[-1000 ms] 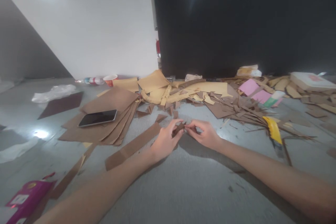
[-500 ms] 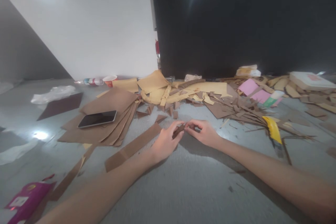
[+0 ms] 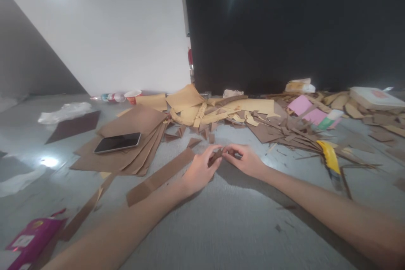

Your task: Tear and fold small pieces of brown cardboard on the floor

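Observation:
Between my two hands is a small folded piece of brown cardboard (image 3: 215, 157). My left hand (image 3: 200, 171) has its thumb and fingers closed around it from the left. From the right, my right hand (image 3: 247, 161) pinches its edge with thumb and forefinger. The fingertips of both hands almost meet over the piece, and its far side is partly hidden by them. Beside my left wrist lies a long brown cardboard strip (image 3: 161, 177). Small cut cardboard triangles (image 3: 193, 142) are scattered just beyond my hands.
A phone (image 3: 117, 142) rests on stacked brown cardboard sheets (image 3: 139, 118) at left. A yellow-handled cutter (image 3: 329, 158) lies right, near a heap of scraps (image 3: 284, 133). A purple device (image 3: 36, 236) sits at lower left. A paper cup (image 3: 133, 96) and a bottle (image 3: 112, 98) are at the back.

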The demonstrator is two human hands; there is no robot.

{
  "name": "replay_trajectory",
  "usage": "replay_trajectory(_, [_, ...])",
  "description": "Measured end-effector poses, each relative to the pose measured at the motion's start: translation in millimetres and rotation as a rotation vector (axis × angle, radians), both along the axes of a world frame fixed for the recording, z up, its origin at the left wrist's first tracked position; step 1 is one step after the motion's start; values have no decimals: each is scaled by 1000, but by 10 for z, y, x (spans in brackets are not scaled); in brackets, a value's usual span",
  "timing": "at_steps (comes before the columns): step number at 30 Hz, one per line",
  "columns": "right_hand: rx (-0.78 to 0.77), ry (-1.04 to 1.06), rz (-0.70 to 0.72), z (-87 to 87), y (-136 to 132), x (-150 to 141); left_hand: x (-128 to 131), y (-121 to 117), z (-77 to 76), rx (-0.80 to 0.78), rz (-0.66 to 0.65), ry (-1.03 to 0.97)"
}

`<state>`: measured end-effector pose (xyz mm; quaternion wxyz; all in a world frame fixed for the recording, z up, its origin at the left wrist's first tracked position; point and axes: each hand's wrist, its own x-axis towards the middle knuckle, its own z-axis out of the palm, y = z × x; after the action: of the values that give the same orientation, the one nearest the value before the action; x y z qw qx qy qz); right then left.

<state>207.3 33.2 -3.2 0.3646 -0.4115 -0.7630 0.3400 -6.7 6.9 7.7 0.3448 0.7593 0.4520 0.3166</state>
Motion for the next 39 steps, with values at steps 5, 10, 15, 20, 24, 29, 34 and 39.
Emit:
replay_trajectory(5, [11,-23,-11,33,-19,-11,-3,6,-9,37,-4,12])
replay_trajectory(10, [84,-19,-111,4,-3,0,-10,3,-27,60,35,29])
replay_trajectory(15, [111,153,-433,-110,166,64,-8,59,-75,129,174,15])
replay_trajectory(20, [24,330,-516,-164,246,79,-9,83,-136,364,356,144])
replay_trajectory(24, [18,312,-446,-139,204,56,-17,87,-218,389,467,317])
replay_trajectory(29, [22,308,-359,-125,185,42,-27,144,-273,342,407,412])
replay_trajectory(34, [-12,321,-320,-126,182,47,-12,144,-250,369,335,399])
replay_trajectory(39, [-18,273,-306,-129,169,57,3,105,-228,400,269,329])
